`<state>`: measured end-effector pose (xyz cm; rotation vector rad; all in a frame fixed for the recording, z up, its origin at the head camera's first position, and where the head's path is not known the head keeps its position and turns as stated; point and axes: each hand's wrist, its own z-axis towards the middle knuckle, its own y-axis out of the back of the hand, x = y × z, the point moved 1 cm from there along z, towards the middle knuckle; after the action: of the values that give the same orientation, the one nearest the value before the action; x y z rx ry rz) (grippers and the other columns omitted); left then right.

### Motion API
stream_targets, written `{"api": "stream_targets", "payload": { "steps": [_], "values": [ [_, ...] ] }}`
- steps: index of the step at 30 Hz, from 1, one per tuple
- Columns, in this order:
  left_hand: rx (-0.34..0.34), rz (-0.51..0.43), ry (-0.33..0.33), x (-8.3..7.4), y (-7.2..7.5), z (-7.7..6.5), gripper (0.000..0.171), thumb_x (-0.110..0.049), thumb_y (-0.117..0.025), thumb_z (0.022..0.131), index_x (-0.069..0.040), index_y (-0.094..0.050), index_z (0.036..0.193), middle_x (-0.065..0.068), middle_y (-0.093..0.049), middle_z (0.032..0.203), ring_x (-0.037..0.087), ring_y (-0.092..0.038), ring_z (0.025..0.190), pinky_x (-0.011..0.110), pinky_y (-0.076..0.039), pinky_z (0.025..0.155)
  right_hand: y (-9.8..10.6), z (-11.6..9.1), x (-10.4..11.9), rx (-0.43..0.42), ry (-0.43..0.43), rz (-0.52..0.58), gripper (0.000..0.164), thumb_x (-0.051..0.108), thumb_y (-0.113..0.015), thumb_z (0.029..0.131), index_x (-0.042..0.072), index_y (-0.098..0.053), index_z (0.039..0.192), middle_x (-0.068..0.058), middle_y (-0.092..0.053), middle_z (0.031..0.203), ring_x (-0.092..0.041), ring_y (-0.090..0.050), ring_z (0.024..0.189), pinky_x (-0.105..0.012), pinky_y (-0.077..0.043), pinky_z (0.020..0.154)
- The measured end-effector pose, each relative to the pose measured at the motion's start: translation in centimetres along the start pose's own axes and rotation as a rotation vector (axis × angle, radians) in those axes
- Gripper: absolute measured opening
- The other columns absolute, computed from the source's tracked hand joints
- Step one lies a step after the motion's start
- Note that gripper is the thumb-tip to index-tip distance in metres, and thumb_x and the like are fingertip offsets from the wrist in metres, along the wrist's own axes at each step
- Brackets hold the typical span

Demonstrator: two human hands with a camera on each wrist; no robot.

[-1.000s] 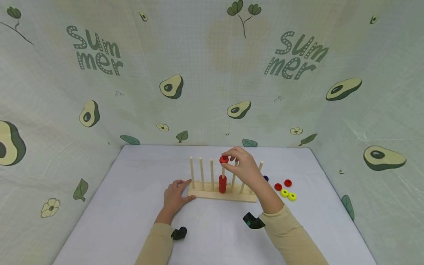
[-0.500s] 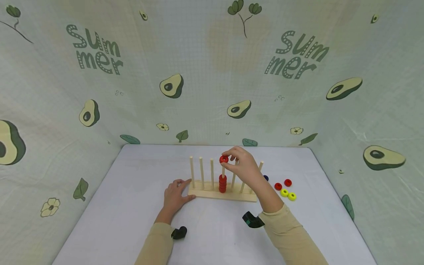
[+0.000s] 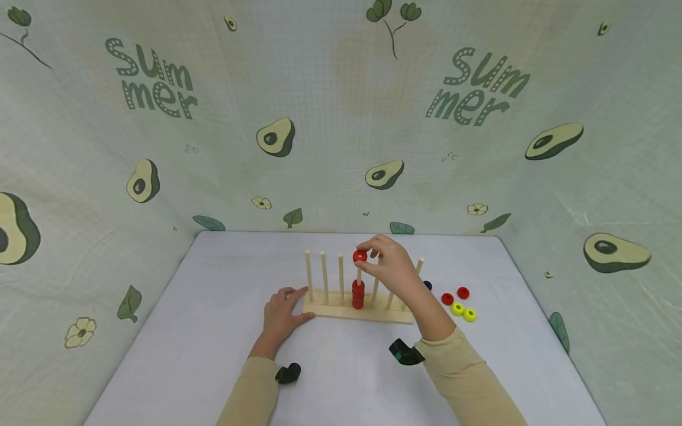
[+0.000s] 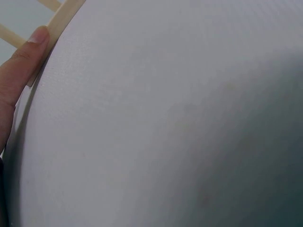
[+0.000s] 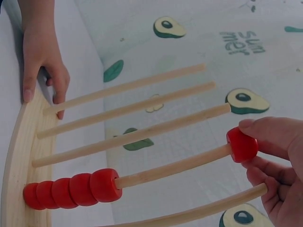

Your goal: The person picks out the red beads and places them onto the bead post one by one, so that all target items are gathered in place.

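A wooden peg stand (image 3: 346,313) with a row of upright pegs stands on the table. My left hand (image 3: 280,316) grips its left end, thumb (image 4: 35,45) on the front edge and fingers behind. Several red beads (image 3: 358,294) are stacked at the bottom of a middle peg. At the top of that same peg, my right hand (image 3: 391,263) pinches another red bead (image 5: 242,144) between thumb and fingers. The bead sits at the peg's tip, with bare peg (image 5: 175,165) showing between it and the stack. Part of the stand's right side is hidden behind my right hand and forearm.
Two loose red beads (image 3: 447,300) and two yellow beads (image 3: 469,315) lie on the table (image 3: 213,307) to the right of the stand. A dark blue bead (image 3: 427,286) shows partly behind the right forearm. Patterned cloth (image 3: 330,118) encloses the table's back and sides.
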<state>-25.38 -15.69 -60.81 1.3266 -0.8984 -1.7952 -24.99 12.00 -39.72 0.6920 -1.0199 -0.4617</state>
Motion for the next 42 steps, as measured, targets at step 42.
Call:
{"api": "stream_targets", "payload": {
  "steps": [42],
  "values": [
    [0.039, 0.012, 0.04, -0.58, 0.51, 0.06, 0.073, -0.051, -0.078, 0.077, -0.024, -0.054, 0.14, 0.011, -0.048, 0.128, 0.031, -0.047, 0.108, 0.047, -0.036, 0.083, -0.15, 0.18, 0.09, 0.031, 0.012, -0.086, 0.024, 0.017, -0.079, 0.083, 0.012, -0.074, 0.106, 0.004, -0.062, 0.097, -0.017, -0.054, 0.085, -0.032, -0.045, 0.07]
  ]
}}
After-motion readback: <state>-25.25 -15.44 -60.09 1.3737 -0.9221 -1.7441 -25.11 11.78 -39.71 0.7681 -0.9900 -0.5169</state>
